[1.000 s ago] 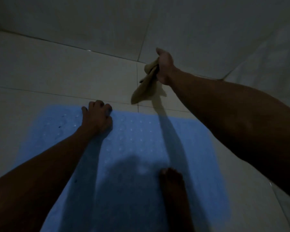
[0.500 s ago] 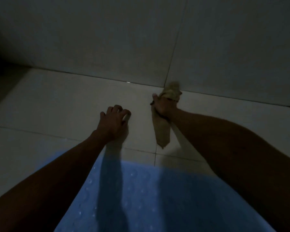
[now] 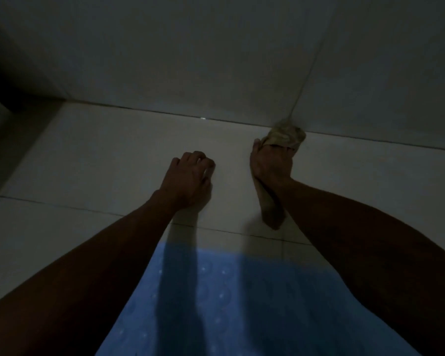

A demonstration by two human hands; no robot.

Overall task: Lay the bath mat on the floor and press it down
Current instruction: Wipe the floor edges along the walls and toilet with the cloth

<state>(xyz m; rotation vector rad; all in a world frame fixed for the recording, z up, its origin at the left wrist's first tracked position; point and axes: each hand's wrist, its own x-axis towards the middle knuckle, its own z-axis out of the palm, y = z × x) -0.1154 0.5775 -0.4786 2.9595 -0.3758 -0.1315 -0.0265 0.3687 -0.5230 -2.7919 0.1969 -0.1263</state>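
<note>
From the head camera, we see a dim tiled floor (image 3: 100,155) running up to the wall (image 3: 216,47), which meets it in a straight seam across the frame. A dark recess sits at the far left. Between the wall and the bath mat (image 3: 229,304) lies a band of bare tile, crossed by 1 grout line running left to right, with open floor spreading to the left of our arms.

Our left hand (image 3: 188,178) rests on that bare tile beyond the mat's far edge, fingers curled under, gripping nothing. Our right hand (image 3: 271,167) is closed around a tan cloth (image 3: 285,136), whose bunched top sits just at the wall seam while its tail hangs down beneath the wrist. The 2 hands are apart, side by side.

The mat lies flat on the floor in the lower middle of the frame, between our forearms. It is pale blue, dotted with small raised circles, and the shadows of both arms fall across it.
</note>
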